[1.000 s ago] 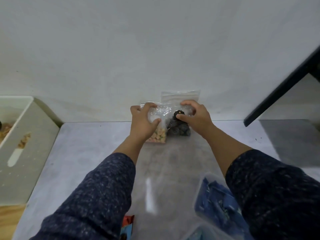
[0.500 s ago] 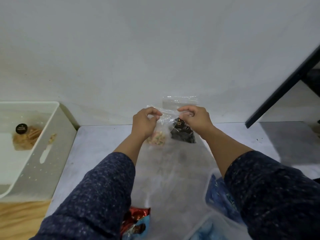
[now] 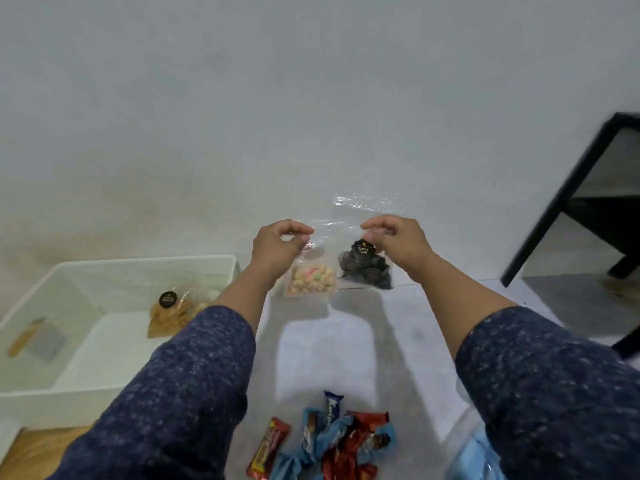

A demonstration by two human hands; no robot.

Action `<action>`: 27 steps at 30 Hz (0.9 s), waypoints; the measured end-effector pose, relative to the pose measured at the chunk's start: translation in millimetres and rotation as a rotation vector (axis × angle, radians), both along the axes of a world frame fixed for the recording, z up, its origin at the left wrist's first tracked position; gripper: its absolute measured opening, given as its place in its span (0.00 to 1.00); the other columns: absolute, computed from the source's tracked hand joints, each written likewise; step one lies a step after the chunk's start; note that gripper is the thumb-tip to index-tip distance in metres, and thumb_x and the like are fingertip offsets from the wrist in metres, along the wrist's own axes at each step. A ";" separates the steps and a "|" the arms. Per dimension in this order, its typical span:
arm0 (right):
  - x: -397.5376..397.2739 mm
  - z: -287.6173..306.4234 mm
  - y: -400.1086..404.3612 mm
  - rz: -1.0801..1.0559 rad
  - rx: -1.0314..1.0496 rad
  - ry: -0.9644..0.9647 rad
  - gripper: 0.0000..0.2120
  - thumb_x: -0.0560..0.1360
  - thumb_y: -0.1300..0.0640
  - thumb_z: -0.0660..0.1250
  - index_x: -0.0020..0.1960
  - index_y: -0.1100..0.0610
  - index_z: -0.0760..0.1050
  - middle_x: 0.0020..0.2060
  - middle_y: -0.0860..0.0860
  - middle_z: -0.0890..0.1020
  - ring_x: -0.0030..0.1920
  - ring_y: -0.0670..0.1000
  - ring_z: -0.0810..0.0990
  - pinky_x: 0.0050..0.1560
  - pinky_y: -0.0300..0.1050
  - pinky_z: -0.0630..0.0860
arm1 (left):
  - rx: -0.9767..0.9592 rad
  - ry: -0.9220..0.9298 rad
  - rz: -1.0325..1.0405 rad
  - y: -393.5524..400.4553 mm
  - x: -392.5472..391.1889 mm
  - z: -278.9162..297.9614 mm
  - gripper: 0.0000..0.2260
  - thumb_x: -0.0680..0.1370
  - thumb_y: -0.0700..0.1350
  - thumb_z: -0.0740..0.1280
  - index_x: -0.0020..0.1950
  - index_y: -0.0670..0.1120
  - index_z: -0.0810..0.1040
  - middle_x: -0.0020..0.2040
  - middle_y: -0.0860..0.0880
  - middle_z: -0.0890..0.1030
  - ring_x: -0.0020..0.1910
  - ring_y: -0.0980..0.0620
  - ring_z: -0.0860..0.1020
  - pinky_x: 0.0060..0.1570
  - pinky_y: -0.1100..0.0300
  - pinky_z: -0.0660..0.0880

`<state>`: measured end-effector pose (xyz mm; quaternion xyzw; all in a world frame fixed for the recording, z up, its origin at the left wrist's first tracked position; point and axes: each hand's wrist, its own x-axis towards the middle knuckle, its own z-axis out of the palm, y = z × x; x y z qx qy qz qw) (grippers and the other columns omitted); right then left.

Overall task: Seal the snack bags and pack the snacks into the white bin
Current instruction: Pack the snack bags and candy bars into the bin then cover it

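Note:
A clear zip bag (image 3: pixel 337 261) hangs above the grey table, held up by its top edge. Inside it sit a small pack of pale and pink puffed snacks (image 3: pixel 311 279) and a pack of dark round cookies (image 3: pixel 367 270) with a black label. My left hand (image 3: pixel 278 245) pinches the bag's top left corner, and my right hand (image 3: pixel 396 239) pinches the top right. The white bin (image 3: pixel 145 268) stands at the left, with a bag of brown crackers (image 3: pixel 171 313) lying inside it.
Several wrapped chocolate bars (image 3: pixel 325 441) in red and blue lie at the table's near edge. A clear bag with blue packets (image 3: pixel 474 459) sits at the bottom right. A black shelf frame (image 3: pixel 561 199) stands at the right. The wall is close behind the bag.
Both hands have lifted the clear bag off the table and moved from gripping its middle to pinching its top corners. The camera has tilted, bringing the bin and chocolate bars into view.

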<state>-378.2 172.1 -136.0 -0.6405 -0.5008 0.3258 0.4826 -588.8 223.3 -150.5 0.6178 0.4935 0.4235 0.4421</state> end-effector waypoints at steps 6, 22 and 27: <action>-87.1 38.2 -15.3 0.054 0.075 0.012 0.07 0.72 0.66 0.69 0.49 0.57 0.81 0.36 0.48 0.78 0.33 0.44 0.75 0.30 0.25 0.70 | 0.060 -0.015 0.026 -18.8 -91.6 43.2 0.11 0.75 0.36 0.68 0.40 0.51 0.82 0.46 0.51 0.80 0.45 0.47 0.82 0.54 0.50 0.79; -250.7 -1.2 27.9 0.282 0.012 -0.014 0.08 0.72 0.65 0.70 0.46 0.54 0.81 0.37 0.47 0.78 0.40 0.44 0.75 0.44 0.38 0.74 | -0.017 -0.022 0.258 -24.9 -256.2 15.2 0.10 0.76 0.37 0.67 0.40 0.52 0.80 0.47 0.51 0.79 0.41 0.54 0.81 0.40 0.58 0.73; -288.4 -39.9 50.3 0.280 -0.060 -0.003 0.07 0.72 0.65 0.69 0.46 0.54 0.81 0.37 0.48 0.78 0.40 0.47 0.76 0.44 0.42 0.76 | -0.081 0.004 0.263 -2.0 -290.6 -24.6 0.10 0.76 0.38 0.67 0.40 0.53 0.79 0.45 0.55 0.79 0.43 0.56 0.80 0.34 0.61 0.71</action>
